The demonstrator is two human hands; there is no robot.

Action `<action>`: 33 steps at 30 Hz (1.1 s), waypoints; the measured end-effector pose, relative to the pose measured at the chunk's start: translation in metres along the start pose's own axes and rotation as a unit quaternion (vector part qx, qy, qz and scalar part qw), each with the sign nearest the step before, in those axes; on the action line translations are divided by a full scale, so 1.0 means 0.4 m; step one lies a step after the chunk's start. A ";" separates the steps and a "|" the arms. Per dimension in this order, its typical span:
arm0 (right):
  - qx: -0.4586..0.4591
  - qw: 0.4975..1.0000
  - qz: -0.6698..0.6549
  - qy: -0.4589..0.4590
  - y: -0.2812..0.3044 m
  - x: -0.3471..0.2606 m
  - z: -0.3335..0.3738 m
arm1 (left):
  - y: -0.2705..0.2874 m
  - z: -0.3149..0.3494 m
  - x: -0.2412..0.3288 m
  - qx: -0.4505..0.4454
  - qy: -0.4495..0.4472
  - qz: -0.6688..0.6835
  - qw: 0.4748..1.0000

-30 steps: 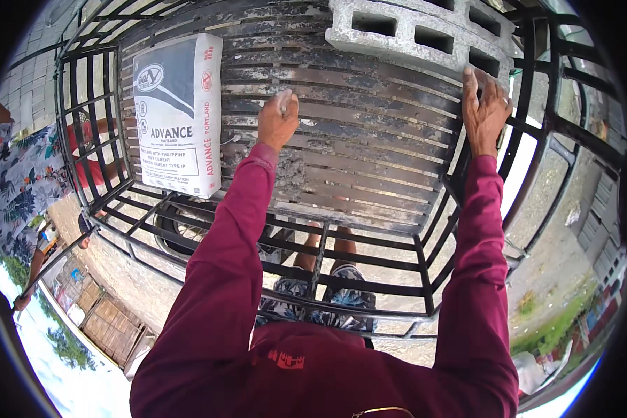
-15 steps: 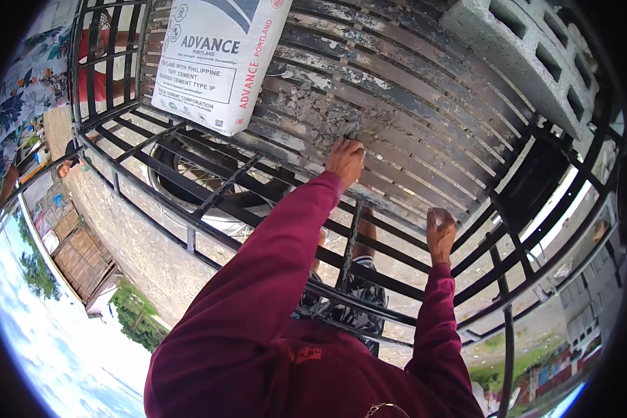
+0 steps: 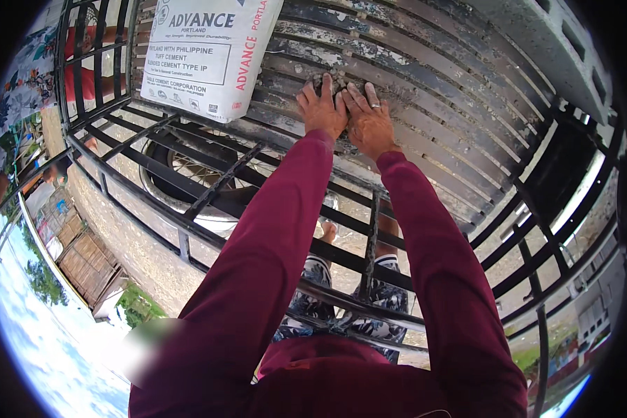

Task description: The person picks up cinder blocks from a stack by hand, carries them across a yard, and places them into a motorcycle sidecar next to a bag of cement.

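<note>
Both of my hands lie side by side on a slatted wooden deck [image 3: 460,118], pressed over loose grey crumbled debris [image 3: 338,81]. My left hand [image 3: 322,110] is flat with its fingers spread forward, holding nothing. Against its thumb side, my right hand [image 3: 371,124] lies palm down too, a ring on one finger and its fingers stretched out. Much of the debris is hidden beneath the hands. To the left of them a white paper cement bag [image 3: 195,70] with red and blue print lies on the slats.
Black metal railing [image 3: 209,244] runs along the near side, under my forearms. Grey hollow concrete blocks [image 3: 561,52] are at the far right of the deck. A spoked wheel [image 3: 188,167] shows below the rails. Another person in red [image 3: 90,80] is beyond the left railing.
My right hand has come from the deck's near right edge up beside the left. My left hand has moved forward onto the debris, and both hands have spread flat.
</note>
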State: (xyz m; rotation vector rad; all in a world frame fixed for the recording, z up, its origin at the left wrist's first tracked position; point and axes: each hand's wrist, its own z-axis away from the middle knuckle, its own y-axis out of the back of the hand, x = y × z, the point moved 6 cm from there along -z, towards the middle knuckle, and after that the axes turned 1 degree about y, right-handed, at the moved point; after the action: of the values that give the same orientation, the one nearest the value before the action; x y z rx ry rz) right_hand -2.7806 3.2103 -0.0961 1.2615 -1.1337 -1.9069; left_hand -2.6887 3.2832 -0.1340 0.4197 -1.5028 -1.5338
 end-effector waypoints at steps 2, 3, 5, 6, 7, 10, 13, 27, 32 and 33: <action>-0.019 0.998 -0.055 -0.020 -0.045 0.042 0.103 | -0.021 0.061 0.049 -0.063 -0.069 0.014 0.996; -0.037 0.992 -0.120 -0.029 -0.046 0.068 0.146 | -0.033 0.092 0.089 -0.120 -0.129 0.014 0.984; -0.221 0.966 -0.107 -0.077 -0.017 0.059 0.259 | -0.042 0.201 0.109 -0.232 -0.116 -0.047 0.965; -0.250 0.962 -0.079 -0.075 0.035 0.036 0.306 | -0.062 0.244 0.112 -0.286 -0.102 -0.078 0.950; -0.284 0.954 -0.052 -0.085 0.093 0.015 0.378 | -0.090 0.300 0.115 -0.349 -0.094 -0.105 0.927; -0.140 0.981 -0.080 -0.105 0.441 -0.073 0.542 | -0.097 0.338 0.150 -0.479 -0.296 -0.107 0.819; -0.037 0.955 -0.127 -0.264 0.699 -0.147 0.753 | 0.042 0.153 0.168 -0.355 -0.128 0.033 0.925; 0.335 0.724 0.120 -0.590 0.581 -0.139 1.126 | -0.173 0.459 0.165 -0.461 -0.348 0.139 0.805; 0.320 0.737 0.102 -0.586 0.560 -0.125 1.168 | -0.102 0.380 0.329 -0.418 -0.390 0.068 0.818; 0.321 0.741 0.094 -0.582 0.565 -0.125 1.165 | -0.099 0.407 0.327 -0.401 -0.489 0.079 0.770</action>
State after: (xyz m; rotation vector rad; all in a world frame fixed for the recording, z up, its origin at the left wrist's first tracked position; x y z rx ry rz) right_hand -3.1888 3.3000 0.2141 -0.0412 -2.5759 -2.1807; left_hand -2.8970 3.2730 -0.0928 -1.1509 -1.3016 -2.1895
